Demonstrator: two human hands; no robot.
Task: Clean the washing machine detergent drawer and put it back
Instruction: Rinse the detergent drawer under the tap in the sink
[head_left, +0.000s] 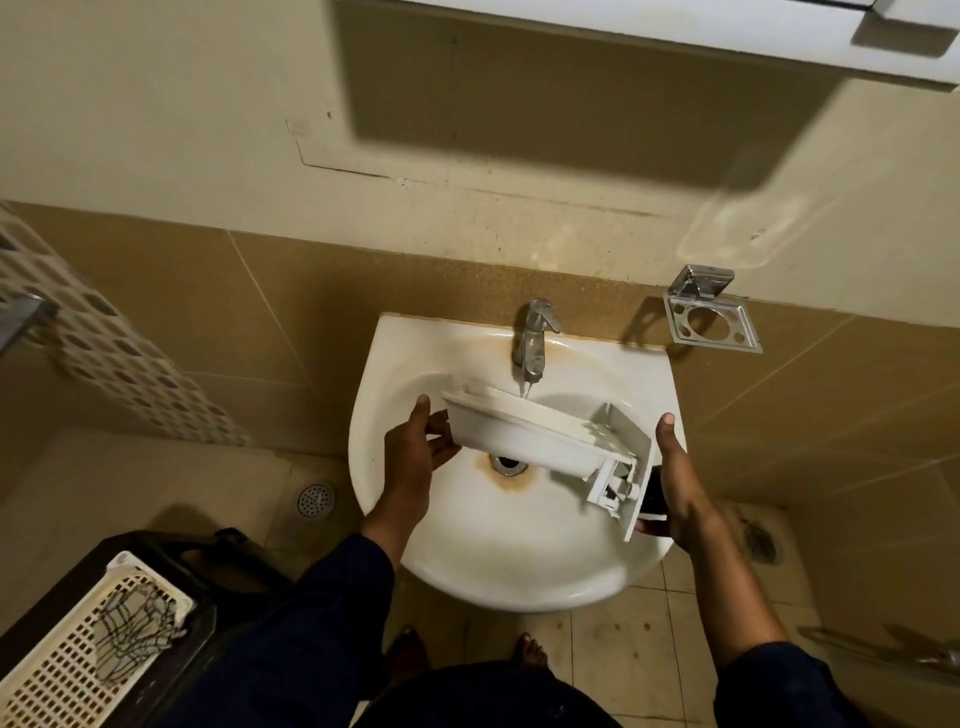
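Observation:
I hold the white detergent drawer (524, 439) tilted on its side over the basin of a white sink (395, 358), just below the chrome tap (534, 338). A thin stream of water falls from the spout onto the drawer's upper edge. My left hand (415, 452) grips the drawer's left end, thumb above and fingers beneath. My right hand (675, 483) holds the right end at the front panel, thumb pointing up and fingers curled behind it. The dark face of that panel is mostly hidden.
A rust stain rings the sink drain (508, 464). A chrome holder (711, 317) hangs on the tiled wall at the right. A cream perforated basket (78, 649) sits on a dark stand at lower left. Floor drains (316, 500) lie on both sides.

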